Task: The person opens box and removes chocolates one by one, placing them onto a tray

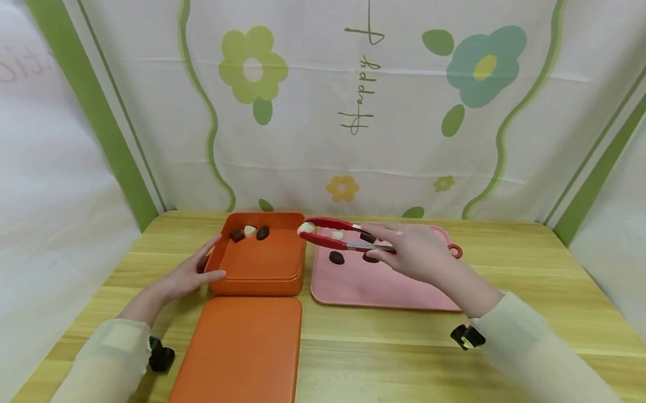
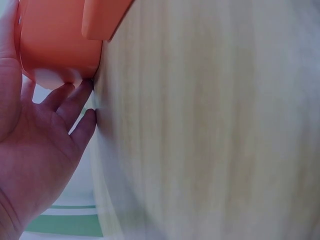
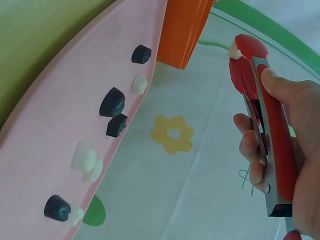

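Note:
My right hand point(image 1: 420, 254) grips a pair of metal tongs with red tips point(image 1: 327, 242). Between the tips sits a small white chocolate point(image 3: 234, 50), above the right rim of an orange box point(image 1: 260, 264). Inside that box, near its back left, lie a square dark chocolate point(image 1: 237, 236), a white one point(image 1: 249, 231) and a round dark one point(image 1: 263, 233). My left hand point(image 1: 185, 279) touches the box's left front corner, fingers along the outer side wall and thumb at the front. Beneath the tongs, a pink tray point(image 1: 384, 290) carries several dark and white chocolates point(image 3: 112, 102).
An orange lid point(image 1: 238, 357) lies flat in front of the box. Box, lid and tray share a wooden table point(image 1: 369, 377). Close behind them hangs a white curtain point(image 1: 299, 146) printed with flowers, with further sheets at both sides.

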Motion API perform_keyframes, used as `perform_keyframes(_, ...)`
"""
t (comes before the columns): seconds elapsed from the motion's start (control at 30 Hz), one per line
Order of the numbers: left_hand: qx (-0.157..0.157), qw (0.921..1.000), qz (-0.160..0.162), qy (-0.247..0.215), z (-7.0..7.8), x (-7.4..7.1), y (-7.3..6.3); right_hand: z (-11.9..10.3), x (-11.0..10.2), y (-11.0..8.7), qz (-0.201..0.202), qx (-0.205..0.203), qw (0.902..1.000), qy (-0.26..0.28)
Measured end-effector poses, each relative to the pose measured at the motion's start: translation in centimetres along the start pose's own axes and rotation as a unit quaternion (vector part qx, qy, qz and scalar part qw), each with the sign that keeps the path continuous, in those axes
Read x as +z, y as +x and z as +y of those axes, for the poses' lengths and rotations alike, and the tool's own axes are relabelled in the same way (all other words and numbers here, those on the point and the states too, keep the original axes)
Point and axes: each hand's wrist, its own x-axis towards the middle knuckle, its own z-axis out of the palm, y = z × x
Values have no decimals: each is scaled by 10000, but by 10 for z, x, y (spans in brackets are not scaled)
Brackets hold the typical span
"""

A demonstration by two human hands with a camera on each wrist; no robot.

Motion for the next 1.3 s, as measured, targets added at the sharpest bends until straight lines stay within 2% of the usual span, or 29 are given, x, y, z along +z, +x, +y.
perform_keyframes(0.17, -27, 9999, -17, -110, 1, 0, 0, 6, -2, -17, 417, -263, 9988, -48)
perform_keyframes(0.23, -20, 9999, -23, -160, 1, -1, -1, 7, -4, -25, 362, -200, 9991, -17)
perform_keyframes(0.37, -22, 9999, -27, -159, 2, -2, -1, 11, -7, -40, 76, 216, 9997, -2)
perform_keyframes(0.47, -70, 9998, -20, -161, 1, -2, -1, 14, -6, -49, 57, 339, 9994, -67)
perform_keyframes(0.67, -81, 9999, -35, -131, 3, -3, -2, 20, 0, -62, 195, 60, 9996, -203)
perform_keyframes(1.0, -78, 10000, 21, 32, 1, -4, 0, 17, 18, -80, 58, 86, 9998, -189)
perform_keyframes(1.3, -127, 9999, -9, 54, -1, -3, 1, 14, 32, -82, -190, 59, 9997, -159)
